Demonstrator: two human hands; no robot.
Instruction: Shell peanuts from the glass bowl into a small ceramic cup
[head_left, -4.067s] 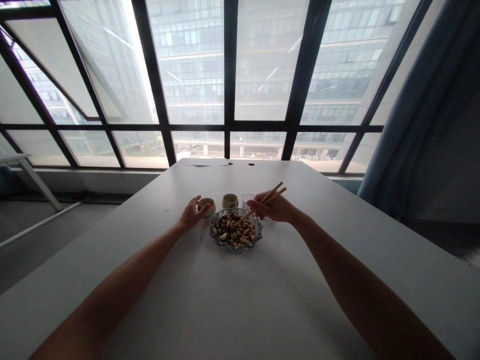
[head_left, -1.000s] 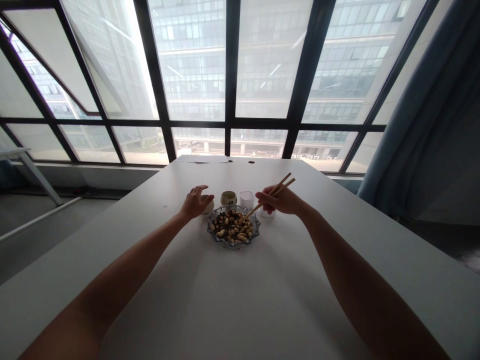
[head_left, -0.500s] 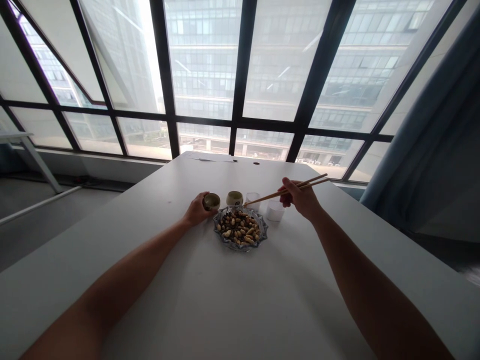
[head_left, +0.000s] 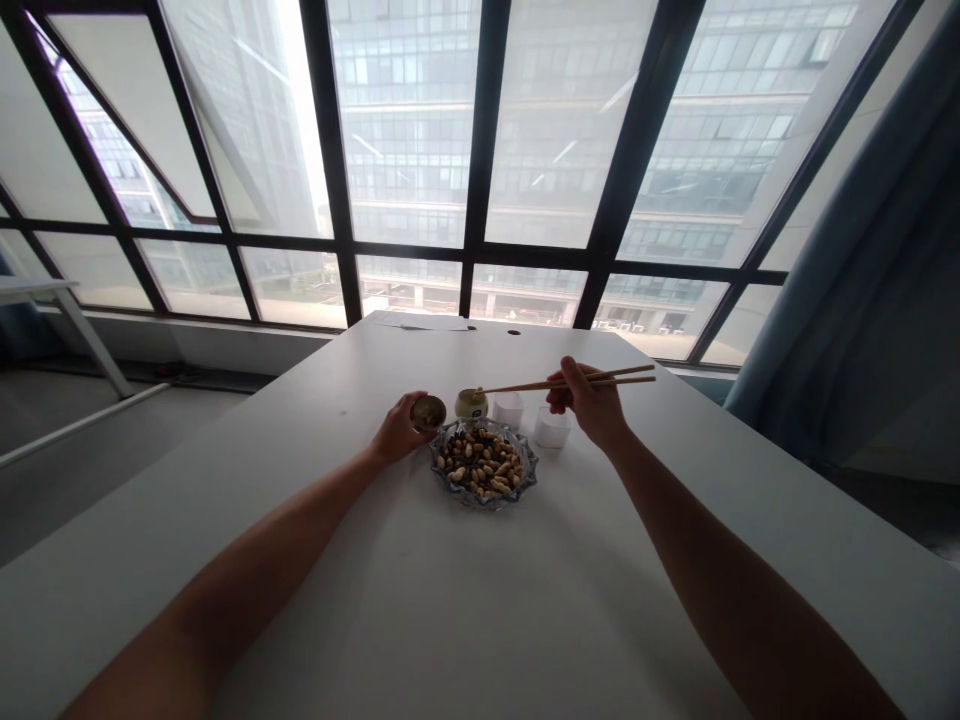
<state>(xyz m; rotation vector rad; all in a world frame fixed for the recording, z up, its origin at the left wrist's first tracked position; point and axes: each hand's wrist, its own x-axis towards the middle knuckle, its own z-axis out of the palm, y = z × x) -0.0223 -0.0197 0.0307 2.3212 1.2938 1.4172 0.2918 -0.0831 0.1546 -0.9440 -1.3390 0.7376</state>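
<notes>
- Holding the tilted cup (head_left: 428, 410) in your left hand (head_left: 396, 430), fingers curled round its side, you have its mouth turned back towards you; something seems to lie inside, too small to name
- Your right hand (head_left: 592, 395) is closed on the wooden chopsticks (head_left: 532, 386), gripped well back from their tips, which lie over the mouth of the marked cup (head_left: 466, 410); a small pale piece seems to sit there, though whether it is pinched cannot be told
- The glass bowl (head_left: 528, 482) stands on the worktop (head_left: 465, 600) in front of the cups, filled with peanuts (head_left: 484, 465) and darker bits, just beside the tilted cup
- Tip that cup further and whatever it holds could slide out into the bowl or onto the worktop
- Let your pressure on the chopsticks slacken, or their tips cross, and a smooth piece would probably slip
- With such a long reach ahead of your grip, a small wrist twitch may swing the tips against the marked cup's rim
- Drop your right wrist and you could knock the inner clear cup (head_left: 508, 412) or the outer clear cup (head_left: 552, 430), both light-looking
</notes>
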